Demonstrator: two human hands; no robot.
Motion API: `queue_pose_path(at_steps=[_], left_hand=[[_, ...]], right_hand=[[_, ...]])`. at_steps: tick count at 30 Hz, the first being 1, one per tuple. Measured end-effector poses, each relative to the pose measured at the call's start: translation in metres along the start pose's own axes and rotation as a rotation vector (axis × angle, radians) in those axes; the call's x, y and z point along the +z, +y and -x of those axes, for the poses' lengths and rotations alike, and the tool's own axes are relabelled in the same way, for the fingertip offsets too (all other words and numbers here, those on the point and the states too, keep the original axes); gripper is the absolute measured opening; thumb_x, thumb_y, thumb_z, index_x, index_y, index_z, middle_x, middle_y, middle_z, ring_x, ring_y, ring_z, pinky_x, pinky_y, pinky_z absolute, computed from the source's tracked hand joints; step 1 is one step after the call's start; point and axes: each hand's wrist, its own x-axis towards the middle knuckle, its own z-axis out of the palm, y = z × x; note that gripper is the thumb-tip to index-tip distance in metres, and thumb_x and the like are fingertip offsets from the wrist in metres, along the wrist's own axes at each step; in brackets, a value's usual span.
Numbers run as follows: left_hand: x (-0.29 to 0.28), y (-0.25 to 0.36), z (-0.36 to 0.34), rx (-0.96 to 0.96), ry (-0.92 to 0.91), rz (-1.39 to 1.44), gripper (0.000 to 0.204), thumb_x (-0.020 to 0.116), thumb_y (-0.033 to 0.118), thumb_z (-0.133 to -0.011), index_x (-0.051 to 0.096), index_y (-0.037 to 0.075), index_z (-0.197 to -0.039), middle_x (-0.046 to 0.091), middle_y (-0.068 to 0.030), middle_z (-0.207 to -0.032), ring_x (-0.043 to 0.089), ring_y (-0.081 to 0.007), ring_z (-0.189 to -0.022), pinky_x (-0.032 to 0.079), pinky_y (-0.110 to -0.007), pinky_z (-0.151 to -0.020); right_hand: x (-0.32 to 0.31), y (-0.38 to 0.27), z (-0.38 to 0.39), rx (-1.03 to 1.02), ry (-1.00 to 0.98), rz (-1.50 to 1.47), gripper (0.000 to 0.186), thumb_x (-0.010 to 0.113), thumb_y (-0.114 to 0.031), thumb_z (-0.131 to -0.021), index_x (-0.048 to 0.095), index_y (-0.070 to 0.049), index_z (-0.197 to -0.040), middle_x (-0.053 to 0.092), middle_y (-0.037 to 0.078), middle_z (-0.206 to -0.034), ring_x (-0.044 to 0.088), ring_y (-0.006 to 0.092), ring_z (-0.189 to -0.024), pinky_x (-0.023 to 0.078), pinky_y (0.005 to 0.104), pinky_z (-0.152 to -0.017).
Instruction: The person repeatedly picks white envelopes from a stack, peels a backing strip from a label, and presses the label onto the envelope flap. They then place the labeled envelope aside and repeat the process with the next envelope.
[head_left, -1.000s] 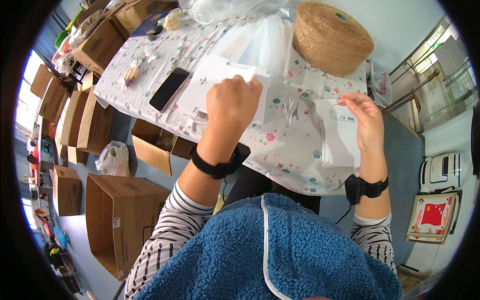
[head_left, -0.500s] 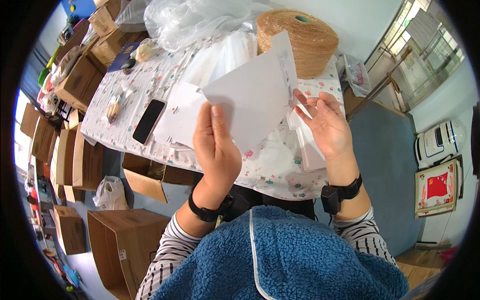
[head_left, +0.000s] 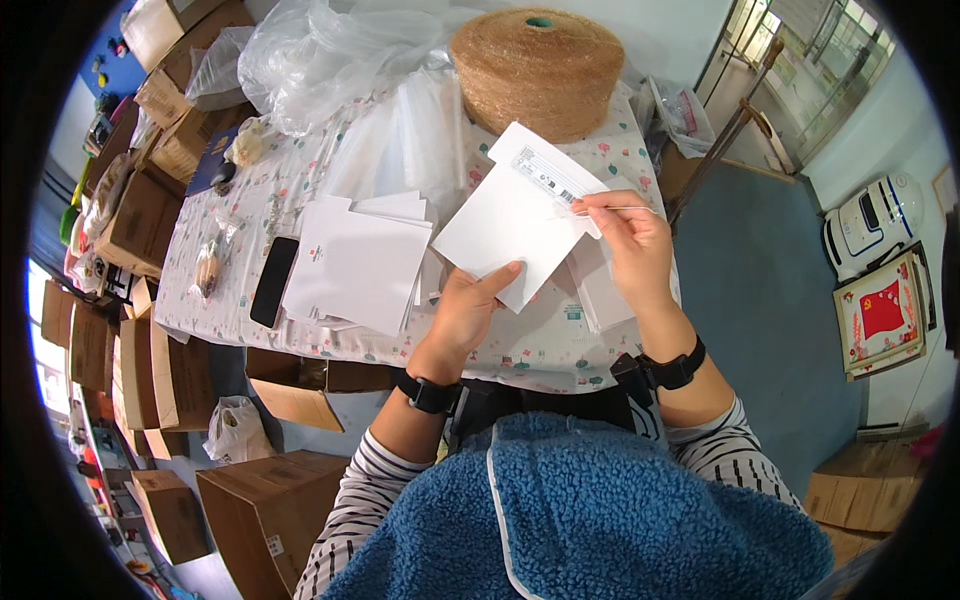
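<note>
My left hand (head_left: 468, 312) grips the lower edge of a white flat card sleeve (head_left: 515, 225), thumb on top. This sleeve is tilted above the table, its far end carrying a flap and a printed label with a barcode. At the label's right end, my right hand (head_left: 636, 245) pinches with thumb and fingertips; a thin white string (head_left: 640, 208) sticks out past its fingers. A loose pile of similar white sleeves (head_left: 360, 262) lies left of my left hand. Under my right hand is another stack of white card pieces (head_left: 597, 285), partly hidden.
A large spool of brown twine (head_left: 537, 75) stands at the back, beside clear plastic bags (head_left: 335, 65). A black phone (head_left: 273, 283) and a small bagged item (head_left: 208, 268) lie on the left of the patterned tablecloth (head_left: 225, 315). Cardboard boxes (head_left: 270, 510) crowd the floor at left.
The held sleeve has come lower and turned, so its label faces me. My right hand has closed from spread fingers to a pinch at the label end. The whole view has shifted slightly.
</note>
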Motion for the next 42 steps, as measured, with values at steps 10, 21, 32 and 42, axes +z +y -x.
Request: queue_pose_path(at_steps=[10,21,32,42], left_hand=[[-0.009,-0.01,-0.002,0.08,-0.051,-0.029,0.044,0.06,0.001,-0.097,0.046,-0.004,-0.138,0.063,-0.0125,-0.123,0.066,-0.021,-0.102,0.058,-0.034,-0.078],[-0.008,-0.009,-0.001,0.102,-0.071,-0.012,0.045,0.06,0.001,-0.098,0.045,-0.004,-0.14,0.062,-0.0128,-0.126,0.065,-0.0209,-0.107,0.059,-0.034,-0.077],[-0.009,-0.009,-0.001,0.09,-0.065,-0.028,0.047,0.061,0.002,-0.098,0.043,-0.004,-0.14,0.061,-0.0133,-0.127,0.066,-0.0212,-0.105,0.06,-0.034,-0.076],[-0.008,-0.01,-0.001,0.092,-0.041,-0.029,0.04,0.065,0.005,-0.096,0.053,-0.004,-0.134,0.065,-0.0109,-0.12,0.066,-0.0178,-0.104,0.057,-0.03,-0.081]], right_hand=[[-0.002,0.007,0.005,-0.013,-0.015,0.335,0.013,0.058,-0.002,-0.099,0.07,0.003,-0.102,0.073,0.008,-0.1,0.067,0.0128,-0.095,0.052,0.0256,-0.089],[0.005,0.005,0.005,-0.125,-0.009,0.462,0.011,0.061,-0.003,-0.097,0.071,0.001,-0.1,0.074,0.006,-0.096,0.069,0.0126,-0.091,0.052,0.0246,-0.083],[0.007,0.003,0.004,-0.116,-0.032,0.489,0.011,0.06,-0.001,-0.097,0.071,-0.001,-0.099,0.074,0.005,-0.096,0.069,0.0133,-0.09,0.052,0.0248,-0.082],[0.012,0.009,0.005,-0.258,-0.009,0.694,0.011,0.066,-0.004,-0.092,0.071,-0.01,-0.1,0.075,0.006,-0.091,0.072,0.0226,-0.08,0.055,0.0307,-0.069]])
